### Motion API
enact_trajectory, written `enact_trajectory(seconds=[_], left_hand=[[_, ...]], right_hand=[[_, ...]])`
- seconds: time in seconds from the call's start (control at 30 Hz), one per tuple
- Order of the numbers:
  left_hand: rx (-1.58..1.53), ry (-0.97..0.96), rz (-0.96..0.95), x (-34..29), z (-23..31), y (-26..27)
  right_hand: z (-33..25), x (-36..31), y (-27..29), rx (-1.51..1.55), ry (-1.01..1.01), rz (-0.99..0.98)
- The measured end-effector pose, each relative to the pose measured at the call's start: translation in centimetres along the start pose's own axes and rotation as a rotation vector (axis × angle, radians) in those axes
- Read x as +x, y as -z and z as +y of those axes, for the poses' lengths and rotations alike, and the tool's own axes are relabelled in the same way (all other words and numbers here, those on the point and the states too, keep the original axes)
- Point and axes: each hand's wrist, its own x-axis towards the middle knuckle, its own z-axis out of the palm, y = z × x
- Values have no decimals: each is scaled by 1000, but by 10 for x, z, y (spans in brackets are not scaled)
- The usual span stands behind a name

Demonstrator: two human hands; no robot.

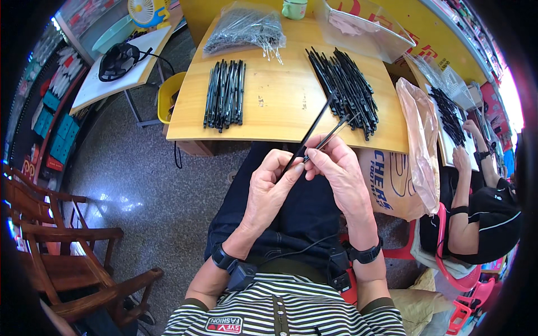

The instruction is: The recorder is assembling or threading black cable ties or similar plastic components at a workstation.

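Observation:
Above my lap, my left hand (269,187) pinches a long, slim black rod (314,126) between thumb and fingers, its far end slanting up to the right. Close against it, my right hand (339,171) grips a thinner dark rod (332,135), its tip pointing the same way. The fingertips of both hands nearly meet where the near ends of the rods come together. Beyond them on the wooden table (277,106) lie two piles: a neat row of glossy black rods (224,95) at left and a larger, looser heap of black rods (348,89) at right.
A clear bag of dark pieces (245,31), a green mug (294,9) and a clear plastic bin (364,28) stand along the table's back. A brown sack (417,151) hangs at its right side. Another person (476,224) works at right. Wooden chairs (84,246) stand at left.

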Motion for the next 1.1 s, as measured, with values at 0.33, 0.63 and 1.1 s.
enact_trajectory(seconds=[0.33, 0.63, 1.1], left_hand=[[-172, 230, 16, -2, 4, 5], [-166, 185, 61, 0, 1, 6], [232, 75, 168, 28, 13, 32]], right_hand=[[3, 4, 1, -141, 58, 21], [13, 10, -6, -95, 80, 68], [8, 17, -16, -67, 107, 129]])
